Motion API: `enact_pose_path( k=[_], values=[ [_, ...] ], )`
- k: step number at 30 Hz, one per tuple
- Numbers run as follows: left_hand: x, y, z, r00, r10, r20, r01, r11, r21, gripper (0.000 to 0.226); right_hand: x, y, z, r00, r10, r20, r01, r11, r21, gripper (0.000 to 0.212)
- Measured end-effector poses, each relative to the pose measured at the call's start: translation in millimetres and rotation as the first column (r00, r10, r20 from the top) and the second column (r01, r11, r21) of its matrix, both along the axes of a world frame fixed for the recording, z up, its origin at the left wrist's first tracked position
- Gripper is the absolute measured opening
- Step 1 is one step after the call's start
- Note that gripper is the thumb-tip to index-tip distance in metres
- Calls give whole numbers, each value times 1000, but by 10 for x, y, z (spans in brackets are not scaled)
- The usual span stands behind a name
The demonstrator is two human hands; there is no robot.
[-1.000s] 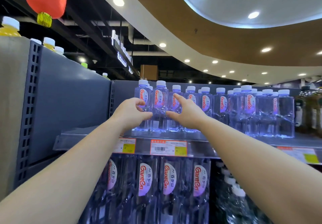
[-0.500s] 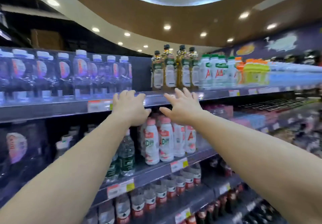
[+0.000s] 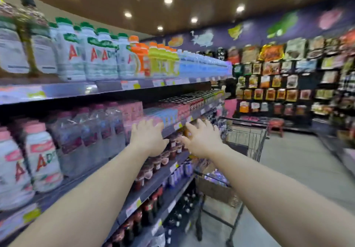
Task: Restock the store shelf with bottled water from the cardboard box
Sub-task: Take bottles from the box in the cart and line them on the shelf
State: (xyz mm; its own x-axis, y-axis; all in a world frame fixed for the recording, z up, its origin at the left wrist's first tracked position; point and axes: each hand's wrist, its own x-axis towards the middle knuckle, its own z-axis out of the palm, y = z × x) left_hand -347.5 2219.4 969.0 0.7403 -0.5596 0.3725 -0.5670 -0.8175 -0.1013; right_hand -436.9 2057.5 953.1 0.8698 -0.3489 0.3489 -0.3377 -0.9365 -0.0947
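Cardboard is seen only as a brown box (image 3: 215, 189) sitting in the lower part of a wire shopping cart (image 3: 245, 137) at the far end of the shelving, and blurred bluish bottles (image 3: 217, 177) are glimpsed over its rim; whether these are the bottled water cannot be told through the motion blur. Both arms are stretched forward in mid-air. The left hand (image 3: 148, 138) is held palm-down with its fingers spread and slightly curled, empty, in front of the edge of a middle shelf (image 3: 172, 129); contact with that edge cannot be confirmed. The right hand (image 3: 202, 140) is likewise spread open and empty, held just beside the left, between the shelf front and the cart. Nothing is gripped by either hand. Small dark-lidded jars (image 3: 165, 157) are seen on the shelf below the hands. White bottles with red lettering (image 3: 38, 158) are ranged at the near left, and more of them with green caps (image 3: 92, 54) on the top shelf, followed by orange and yellow drinks (image 3: 153, 60). Hanging snack packets (image 3: 272, 73) cover the far wall.
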Motion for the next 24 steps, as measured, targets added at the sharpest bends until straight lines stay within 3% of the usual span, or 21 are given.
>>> enact_pose_path(
  k=[7,15,19,24],
  values=[
    [959,-1766,-427,976,-133,-173,136,991,4,73,724,-1533,-387,984,-165,-62,166,986,14,70],
    [1722,-3579,-852,940,-251,-230,267,963,41,74,1285,-3197,-916,943,-307,-133,322,940,116,70],
    [1982,-4398,-1213,940,-253,-228,267,963,34,75,1588,-4033,-1249,942,-296,-158,320,934,161,68],
    [2314,-5340,-1567,949,-137,-285,156,987,47,75,2061,-5119,-1579,968,-165,-190,202,960,196,68]
  ],
)
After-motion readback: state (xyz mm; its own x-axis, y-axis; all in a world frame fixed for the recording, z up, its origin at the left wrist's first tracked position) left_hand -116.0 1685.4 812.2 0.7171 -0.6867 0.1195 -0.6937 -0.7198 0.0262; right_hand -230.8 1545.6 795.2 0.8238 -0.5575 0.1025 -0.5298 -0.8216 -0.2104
